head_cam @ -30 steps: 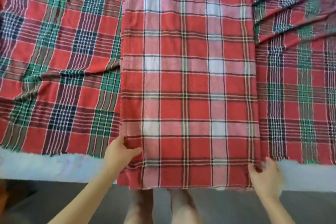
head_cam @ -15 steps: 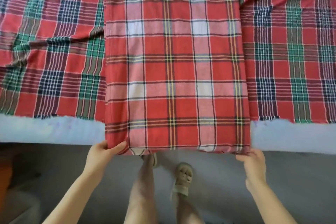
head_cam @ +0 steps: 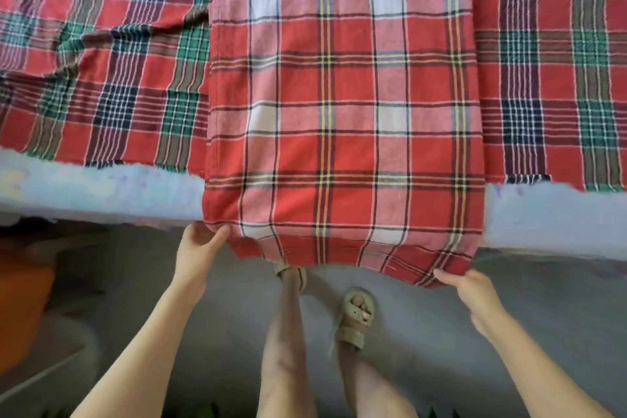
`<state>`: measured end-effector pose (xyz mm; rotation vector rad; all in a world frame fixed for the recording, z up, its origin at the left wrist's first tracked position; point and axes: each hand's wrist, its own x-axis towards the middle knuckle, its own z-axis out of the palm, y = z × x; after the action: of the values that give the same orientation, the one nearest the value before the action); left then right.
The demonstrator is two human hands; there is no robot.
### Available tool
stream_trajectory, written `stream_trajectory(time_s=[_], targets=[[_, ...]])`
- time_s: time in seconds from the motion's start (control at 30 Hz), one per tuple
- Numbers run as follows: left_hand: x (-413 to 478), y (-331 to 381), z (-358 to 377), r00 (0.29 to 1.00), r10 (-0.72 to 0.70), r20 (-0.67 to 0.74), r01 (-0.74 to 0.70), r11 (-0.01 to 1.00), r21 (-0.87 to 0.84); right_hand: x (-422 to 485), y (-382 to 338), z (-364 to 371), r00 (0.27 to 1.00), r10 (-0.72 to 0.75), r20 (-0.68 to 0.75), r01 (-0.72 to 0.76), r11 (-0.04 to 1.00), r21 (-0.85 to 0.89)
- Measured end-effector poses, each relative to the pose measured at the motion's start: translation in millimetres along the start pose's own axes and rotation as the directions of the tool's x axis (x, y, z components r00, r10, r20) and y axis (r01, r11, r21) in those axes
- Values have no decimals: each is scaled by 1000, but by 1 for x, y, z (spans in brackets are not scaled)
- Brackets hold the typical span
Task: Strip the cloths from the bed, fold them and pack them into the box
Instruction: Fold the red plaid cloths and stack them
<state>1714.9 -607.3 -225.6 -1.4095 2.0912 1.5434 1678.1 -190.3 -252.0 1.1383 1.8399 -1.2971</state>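
Corners of the folded red-white-yellow plaid cloth (head_cam: pixel 342 112) overhanging the pale blue bed edge (head_cam: pixel 84 187) are pinched, left hand (head_cam: pixel 198 246) just under that edge, right hand (head_cam: pixel 470 285) lower, the cloth's long axis running straight away from both across the bed.

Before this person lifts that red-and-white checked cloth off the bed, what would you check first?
1. The left hand grips the red-and-white cloth at its near left corner: ok.
2. The right hand pinches the near right corner: ok.
3. Hanging edge level: not ok, right corner sags lower.
4. The green-checked cloth underneath free of it: cannot tell.
5. The box within reach: cannot tell; the orange shape at left is blurred.
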Motion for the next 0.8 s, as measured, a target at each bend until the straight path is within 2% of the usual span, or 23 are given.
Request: stream_trajectory(time_s=[0.07, 0.2, 0.4, 0.53, 0.63, 0.67, 0.8], targets=[[3, -10, 4, 997, -25, 77, 26, 999, -19, 2, 4, -3, 1000, -4, 16, 5, 1000, -21], [12, -15, 9, 985, -101, 141, 92, 993, 69, -3, 8, -7, 996, -25, 86, 27, 999, -29], [-9, -16, 1, 961, -168, 218, 167, 986, 22, -26, 18, -18, 993, -58, 107, 51, 996, 67], [-60, -36, -18, 908, -316, 274, 288, 948, 137, -54, 21, -32, 991, -3, 137, -8, 997, 78], [-96, -37, -27, 856, -448, 259, 444, 893, 75, -78, 24, -38, 968, 88, 236, -70, 994, -83], [-105, -32, -30, 848, -469, 247, 468, 881, 65, -87, 23, -40, 968, 98, 230, -76, 992, -102], [-117, 4, -48, 863, -470, 187, 479, 878, -6, -115, 2, -52, 989, 69, 131, -69, 998, -2]])
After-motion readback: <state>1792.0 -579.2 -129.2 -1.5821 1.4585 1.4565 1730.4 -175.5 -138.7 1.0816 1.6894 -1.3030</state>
